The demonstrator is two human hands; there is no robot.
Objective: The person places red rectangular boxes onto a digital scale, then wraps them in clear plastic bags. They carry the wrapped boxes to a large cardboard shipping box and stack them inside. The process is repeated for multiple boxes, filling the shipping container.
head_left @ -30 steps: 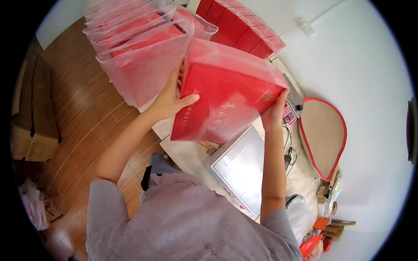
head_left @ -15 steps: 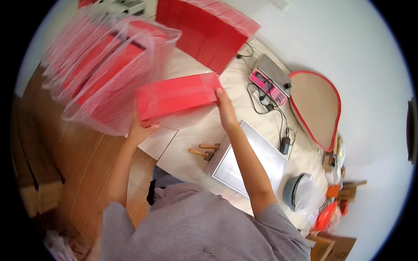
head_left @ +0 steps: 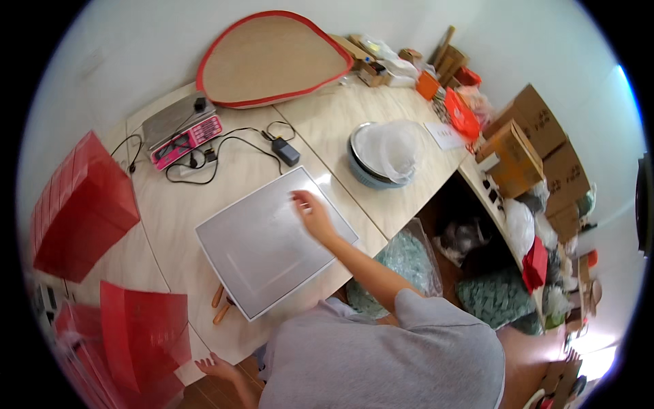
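white wall [head_left: 150,48] behind pale tables [head_left: 163,204], tops veined like marble, dark seams [head_left: 321,160] between them. brown floor [head_left: 518,354] below. bright white glare [head_left: 599,361] at lower right.

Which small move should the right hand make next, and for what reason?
Perhaps bring the right hand toward the left hand: both look empty, and the right one is over the silver metal-topped box, away from the red box near the left one.
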